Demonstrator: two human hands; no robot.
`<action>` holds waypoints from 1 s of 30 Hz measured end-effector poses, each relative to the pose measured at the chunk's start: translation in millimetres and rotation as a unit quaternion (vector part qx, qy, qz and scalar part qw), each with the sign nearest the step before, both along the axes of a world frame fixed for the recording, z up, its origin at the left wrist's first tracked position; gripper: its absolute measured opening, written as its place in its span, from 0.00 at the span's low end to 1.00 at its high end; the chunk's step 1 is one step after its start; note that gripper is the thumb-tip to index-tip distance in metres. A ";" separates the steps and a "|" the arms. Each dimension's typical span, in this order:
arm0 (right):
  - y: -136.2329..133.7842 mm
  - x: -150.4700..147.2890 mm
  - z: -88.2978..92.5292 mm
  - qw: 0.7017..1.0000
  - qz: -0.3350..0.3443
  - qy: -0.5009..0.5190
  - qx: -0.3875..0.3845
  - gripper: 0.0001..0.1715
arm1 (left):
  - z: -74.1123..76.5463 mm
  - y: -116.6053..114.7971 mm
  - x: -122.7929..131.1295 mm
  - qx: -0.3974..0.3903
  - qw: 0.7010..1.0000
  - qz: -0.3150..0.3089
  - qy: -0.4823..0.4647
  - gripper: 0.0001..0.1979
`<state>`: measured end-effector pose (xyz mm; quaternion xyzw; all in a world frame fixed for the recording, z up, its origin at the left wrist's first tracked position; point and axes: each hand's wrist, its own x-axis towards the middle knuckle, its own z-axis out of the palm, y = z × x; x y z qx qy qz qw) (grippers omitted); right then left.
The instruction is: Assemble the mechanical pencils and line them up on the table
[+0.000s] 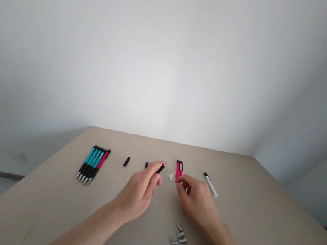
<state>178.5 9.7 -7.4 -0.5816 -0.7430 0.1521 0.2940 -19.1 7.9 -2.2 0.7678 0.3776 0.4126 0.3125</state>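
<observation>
My left hand is closed around a black pen part, whose pale tip points up to the right between thumb and index finger. The rest of that part is hidden in the hand. My right hand has its thumb and fingertips drawn together at the lower end of two pink pen barrels with black tops. Whether something small is pinched there cannot be made out. Beside those fingertips lie small white pieces. Closer to me, several silver cone-shaped pen tips are scattered.
A row of turquoise and pink pens lies on the left of the beige table. A loose black grip sleeve is beside it, with another dark piece partly behind my left hand. At right lies a white pen barrel. A wall stands behind.
</observation>
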 end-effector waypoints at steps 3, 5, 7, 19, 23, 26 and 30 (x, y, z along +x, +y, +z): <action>0.0 0.2 -0.1 1.000 -0.009 -0.004 -0.008 0.13 | 1.1 -1.7 1.0 0.007 1.000 0.002 -0.024 0.15; 1.3 1.4 -1.8 1.000 -0.026 -0.008 -0.007 0.13 | 2.5 -1.9 1.2 0.013 0.999 0.037 -0.035 0.14; 3.4 3.4 -3.8 0.999 -0.050 -0.017 -0.002 0.13 | 4.2 -1.2 0.8 0.015 0.996 0.083 -0.035 0.13; 7.8 5.8 -10.5 0.998 -0.057 -0.036 0.007 0.12 | 15.3 20.2 -25.5 -0.039 0.921 0.277 0.273 0.13; 8.0 6.4 -10.5 0.998 -0.057 -0.032 0.002 0.12 | 15.0 21.3 -29.4 -0.059 0.902 0.267 0.335 0.12; 8.1 6.7 -9.4 0.998 -0.061 -0.032 -0.001 0.12 | 9.8 21.9 -28.1 -0.051 0.905 0.252 0.339 0.11; 7.5 5.8 -8.5 0.998 -0.059 -0.028 0.002 0.12 | -0.4 27.5 -26.4 -0.007 0.927 0.212 0.309 0.11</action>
